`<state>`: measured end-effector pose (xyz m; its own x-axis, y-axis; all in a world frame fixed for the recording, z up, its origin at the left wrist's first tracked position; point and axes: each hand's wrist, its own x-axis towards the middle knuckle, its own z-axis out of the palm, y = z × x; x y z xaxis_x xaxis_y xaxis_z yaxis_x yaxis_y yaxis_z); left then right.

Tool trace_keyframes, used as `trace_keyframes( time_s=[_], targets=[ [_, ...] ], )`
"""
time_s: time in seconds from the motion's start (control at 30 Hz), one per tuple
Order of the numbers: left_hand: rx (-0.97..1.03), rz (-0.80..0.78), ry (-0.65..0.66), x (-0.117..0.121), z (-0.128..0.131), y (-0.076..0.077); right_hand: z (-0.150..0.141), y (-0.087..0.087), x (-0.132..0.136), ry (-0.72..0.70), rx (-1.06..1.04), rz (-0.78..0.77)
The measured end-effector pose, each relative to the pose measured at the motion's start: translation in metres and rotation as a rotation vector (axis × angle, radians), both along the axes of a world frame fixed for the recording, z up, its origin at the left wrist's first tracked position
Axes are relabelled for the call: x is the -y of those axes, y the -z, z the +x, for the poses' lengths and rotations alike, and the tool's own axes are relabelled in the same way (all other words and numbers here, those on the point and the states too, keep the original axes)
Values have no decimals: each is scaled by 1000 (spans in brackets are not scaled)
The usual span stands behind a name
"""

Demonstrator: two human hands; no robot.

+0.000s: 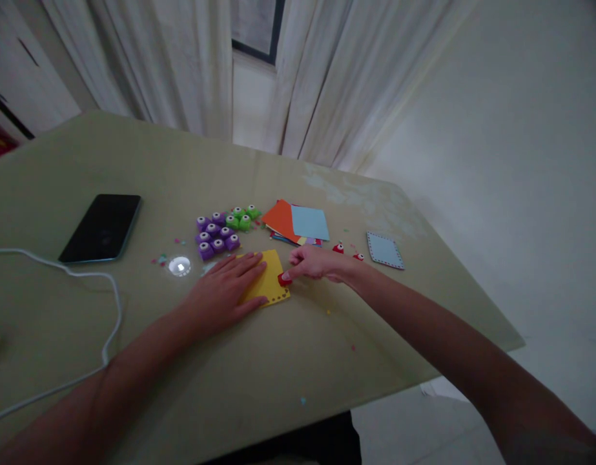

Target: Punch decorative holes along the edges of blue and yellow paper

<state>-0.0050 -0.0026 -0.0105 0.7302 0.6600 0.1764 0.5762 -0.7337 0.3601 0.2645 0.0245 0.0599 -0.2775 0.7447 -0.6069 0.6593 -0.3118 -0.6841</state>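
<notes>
Yellow and plain-faced, the card [267, 276] lies on the table [259, 387] in front of me, set slightly askew. Along its near edge, toward the right corner, I see a row of small dark cut-outs; their outlines are too small for me to make out. Its far edge looks straight, and its left part is hidden under the left hand [232, 283], which I have flat on it, fingers extended and thumb spread away from them.

I have the right hand [312, 262] at the card's right edge, thumb on the red punch [283, 280] and the other fingers curled in; I cannot tell whether they grip it too. The two hands are apart, with bare yellow between them.

Beyond the left hand I see clustered purple punches [217, 236] and green punches [241, 218]. Orange and pale blue sheets [310, 223] overlap beyond the right hand. Two more red punches [338, 248] sit past the right wrist, near a pale blue card [385, 249] edged with dark cut-outs.
</notes>
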Motion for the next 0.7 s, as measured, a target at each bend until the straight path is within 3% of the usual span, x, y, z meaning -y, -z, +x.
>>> trace_keyframes(
  time_s=[0.37, 0.53, 0.7],
  targets=[
    [13, 8, -11, 0, 0, 5, -13, -16, -2, -157, 208, -6],
    [16, 25, -2, 0, 0, 6, -16, -15, 0, -214, 221, 65],
    [31, 22, -10, 0, 0, 8, -18, -14, -3, -211, 224, -23]
  ],
)
